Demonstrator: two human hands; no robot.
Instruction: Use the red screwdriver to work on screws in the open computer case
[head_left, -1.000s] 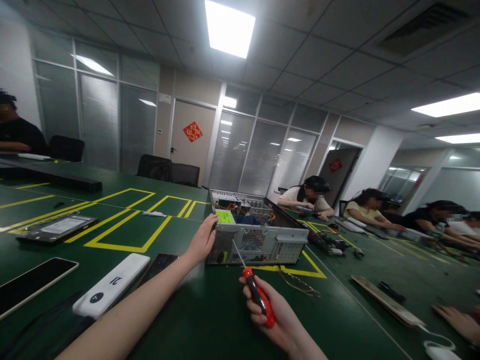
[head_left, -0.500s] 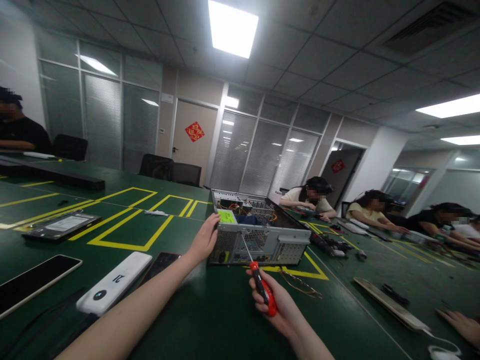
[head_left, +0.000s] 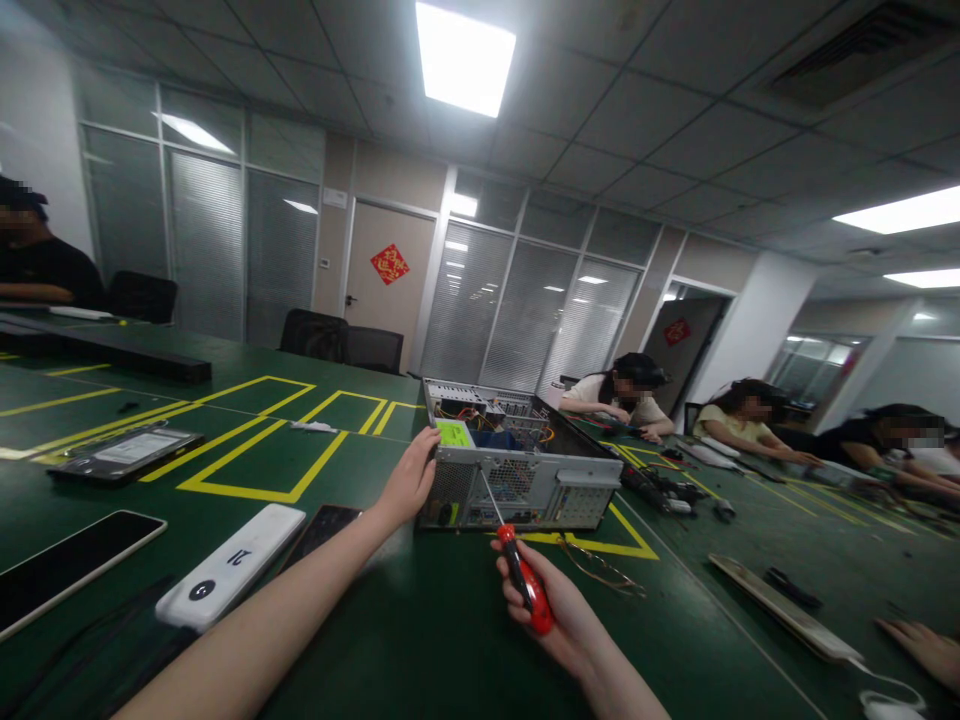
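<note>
A wide green table (head_left: 420, 640), marked with yellow taped lines (head_left: 247, 455), fills the lower part of the view, and near its middle an open grey computer case (head_left: 517, 470) is stood with its perforated rear panel turned toward the camera; coloured wiring and a green-labelled part are seen inside its open top. The case is steadied at its near left corner by the left hand (head_left: 409, 480), whose fingers are curled over the upper edge while the palm is laid against the side. Below and just in front of the case, a red-handled screwdriver (head_left: 517, 565) is gripped in the right hand (head_left: 551, 610), the fingers being wrapped closed round the handle; the thin metal shaft is angled up and away so that its tip is set against the rear panel, slightly right of the left hand. Several seated people are seen along the far right edge of the table, and another person's hand (head_left: 926, 650) is rested at the lower right. To the left of the forearm a white oblong device (head_left: 232, 565) is laid, with a dark phone (head_left: 71, 570) beyond it and a tablet (head_left: 124, 452) farther back. A pair of thin-framed glasses (head_left: 600, 570) is laid just right of the screwdriver.
</note>
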